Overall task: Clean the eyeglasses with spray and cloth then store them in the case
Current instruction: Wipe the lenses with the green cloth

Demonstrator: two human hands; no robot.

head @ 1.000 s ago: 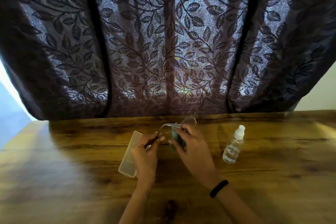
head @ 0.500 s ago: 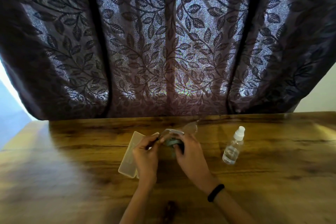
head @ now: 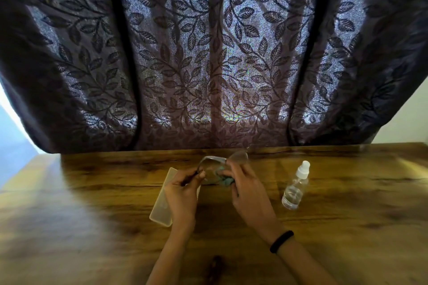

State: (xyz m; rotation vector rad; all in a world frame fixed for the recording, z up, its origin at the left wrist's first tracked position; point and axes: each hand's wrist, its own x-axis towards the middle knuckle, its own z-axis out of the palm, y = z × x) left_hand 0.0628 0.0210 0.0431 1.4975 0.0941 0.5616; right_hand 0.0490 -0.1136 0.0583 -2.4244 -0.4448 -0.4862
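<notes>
- Left hand (head: pixel 183 194): raised just above the table, back toward the camera, fingers curled, thumb and forefinger pinching a dark side arm of the eyeglasses (head: pixel 214 158).
- Right hand (head: pixel 250 192): fingers bent round a teal cloth (head: pixel 222 180) and pressing it against one lens; black band (head: pixel 281 241) on the wrist.
- Eyeglasses: held between both hands, off the table, at mid-table toward the far edge; the other lens sticks up past the right fingertips.
- Case (head: pixel 162 199): pale, lying flat on the table, partly under the left hand.
- Spray bottle (head: pixel 295 188): clear with a white cap, standing right of the right hand and apart from it.
- Surface: dark-grained wooden table (head: pixel 92 192).
- Room: dark leaf-patterned curtain (head: pixel 208 53) hangs behind the table, backlit; pale wall (head: pixel 412 120) at far right.
- Count: two hands, one pair of eyeglasses, one cloth, one case, one bottle.
</notes>
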